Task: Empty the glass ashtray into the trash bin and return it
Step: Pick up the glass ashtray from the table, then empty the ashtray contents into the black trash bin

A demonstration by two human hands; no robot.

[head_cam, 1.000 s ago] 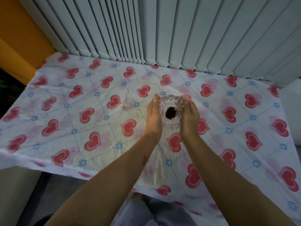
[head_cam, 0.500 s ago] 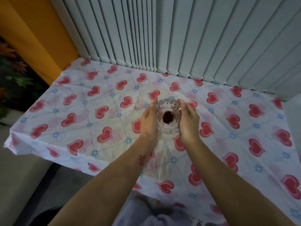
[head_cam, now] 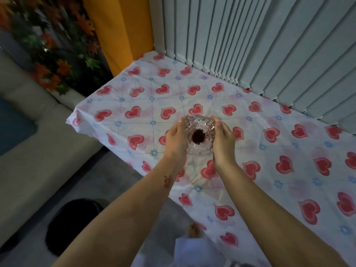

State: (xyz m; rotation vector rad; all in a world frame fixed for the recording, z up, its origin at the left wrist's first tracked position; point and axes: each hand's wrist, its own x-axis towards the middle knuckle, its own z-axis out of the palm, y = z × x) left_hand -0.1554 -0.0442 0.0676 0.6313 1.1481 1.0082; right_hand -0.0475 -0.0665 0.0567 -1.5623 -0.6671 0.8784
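Observation:
The clear cut-glass ashtray (head_cam: 200, 124) has a dark heap of ash in its middle. It is clasped between my left hand (head_cam: 176, 140) on its left side and my right hand (head_cam: 224, 143) on its right side. It is held above the table with the heart-patterned cloth (head_cam: 269, 166). A round black shape, possibly the trash bin (head_cam: 63, 224), sits on the floor at the lower left, partly hidden by my left forearm.
Grey vertical blinds (head_cam: 260, 45) stand right behind the table. An orange wall panel (head_cam: 119, 31) and a plant with orange leaves (head_cam: 50, 47) are at the upper left. A grey sofa (head_cam: 34, 132) runs along the left side. My foot (head_cam: 193, 231) shows by the table's near edge.
The view has swung left, bringing the sofa, plant and black round shape into sight. Both hands keep hold of the ashtray, which has shifted toward me and to the table's left part.

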